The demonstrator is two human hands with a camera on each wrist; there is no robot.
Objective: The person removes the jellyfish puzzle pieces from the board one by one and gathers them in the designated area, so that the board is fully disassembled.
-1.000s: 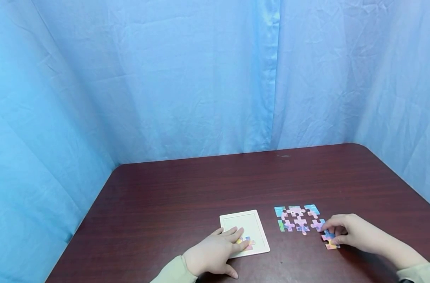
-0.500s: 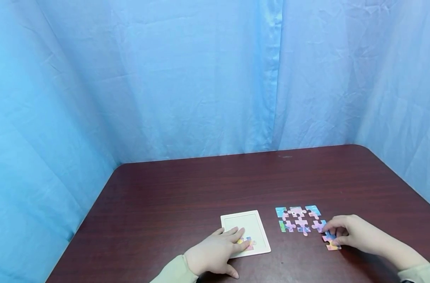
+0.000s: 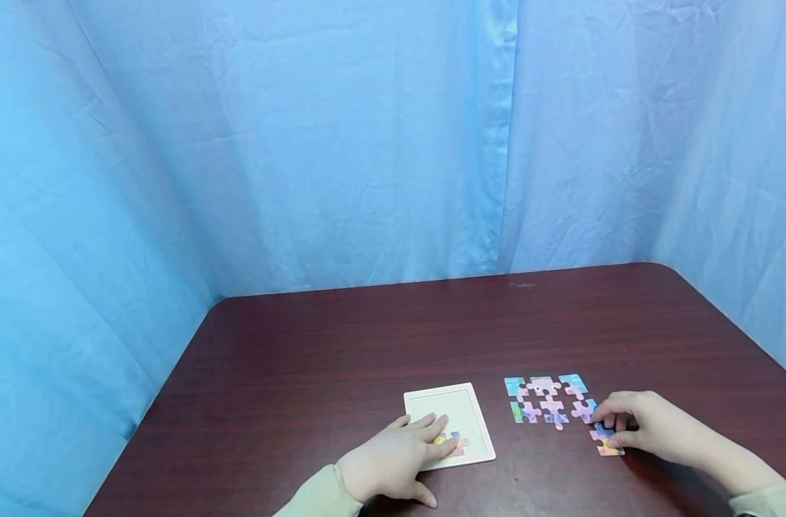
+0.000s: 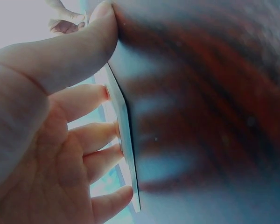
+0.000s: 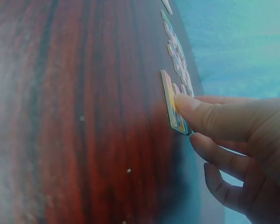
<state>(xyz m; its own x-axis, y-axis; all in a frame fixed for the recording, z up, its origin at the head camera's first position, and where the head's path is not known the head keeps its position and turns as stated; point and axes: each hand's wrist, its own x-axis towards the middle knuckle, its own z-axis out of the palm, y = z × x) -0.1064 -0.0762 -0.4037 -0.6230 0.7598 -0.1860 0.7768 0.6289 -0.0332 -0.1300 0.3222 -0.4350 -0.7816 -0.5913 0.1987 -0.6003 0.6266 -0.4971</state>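
Note:
In the head view my left hand point(image 3: 393, 459) lies with spread fingers across the white puzzle tray point(image 3: 477, 431). Its fingertips rest on joined puzzle pieces point(image 3: 458, 449) in yellow, blue and pink at the tray's near side, partly covering them. The thumb reaches down beside the tray onto the table. My right hand point(image 3: 648, 427) pinches a corner puzzle piece point(image 3: 605, 439), blue above and yellow below, at the table surface. The right wrist view shows the thumb point(image 5: 189, 105) on the piece's face and the other fingers curled behind it.
Several loose puzzle pieces point(image 3: 552, 411) with a pink character form two rows between the tray and my right hand. The dark red wooden table point(image 3: 341, 345) extends behind them. Light blue curtains point(image 3: 354, 143) close in the back and both sides.

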